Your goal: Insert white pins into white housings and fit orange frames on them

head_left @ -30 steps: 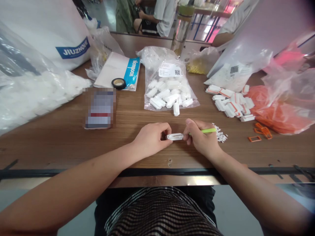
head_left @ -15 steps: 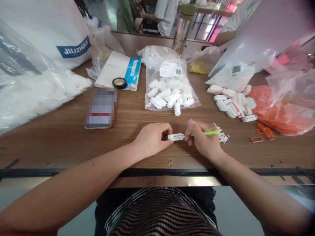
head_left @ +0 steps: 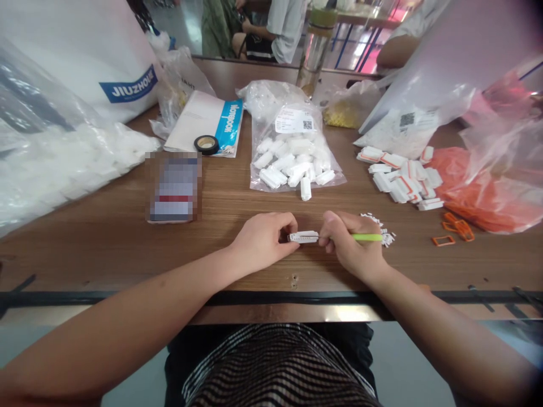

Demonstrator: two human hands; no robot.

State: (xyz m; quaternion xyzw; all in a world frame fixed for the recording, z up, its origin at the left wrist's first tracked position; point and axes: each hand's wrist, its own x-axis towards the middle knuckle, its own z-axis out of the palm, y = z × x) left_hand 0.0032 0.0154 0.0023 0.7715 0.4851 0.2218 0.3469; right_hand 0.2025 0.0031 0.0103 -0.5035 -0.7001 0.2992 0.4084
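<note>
Between finger and thumb, my left hand (head_left: pixel 267 240) pinches the left end of a white plastic connector housing (head_left: pixel 306 237), holding it just over the table. My right hand (head_left: pixel 350 243) is closed around a slim tool with a yellow-green handle (head_left: pixel 367 237). The tool's thin tip points left and meets the housing's right end; whether it is inside cannot be made out. Partly hidden behind my right hand lies a heap of tiny white pieces (head_left: pixel 387 237).
A clear bag of white housings (head_left: pixel 292 155) lies ahead. To the right are a pile of white housings with orange parts (head_left: pixel 399 181), loose orange frames (head_left: pixel 443 241) and an orange-filled bag (head_left: pixel 479 195). Leftward are a phone (head_left: pixel 173 189), black tape (head_left: pixel 206 144) and a notebook (head_left: pixel 190 118).
My right hand and the tool have shifted slightly to the right, and the tool's handle sits a little lower. My left hand still holds the housing in nearly the same place.
</note>
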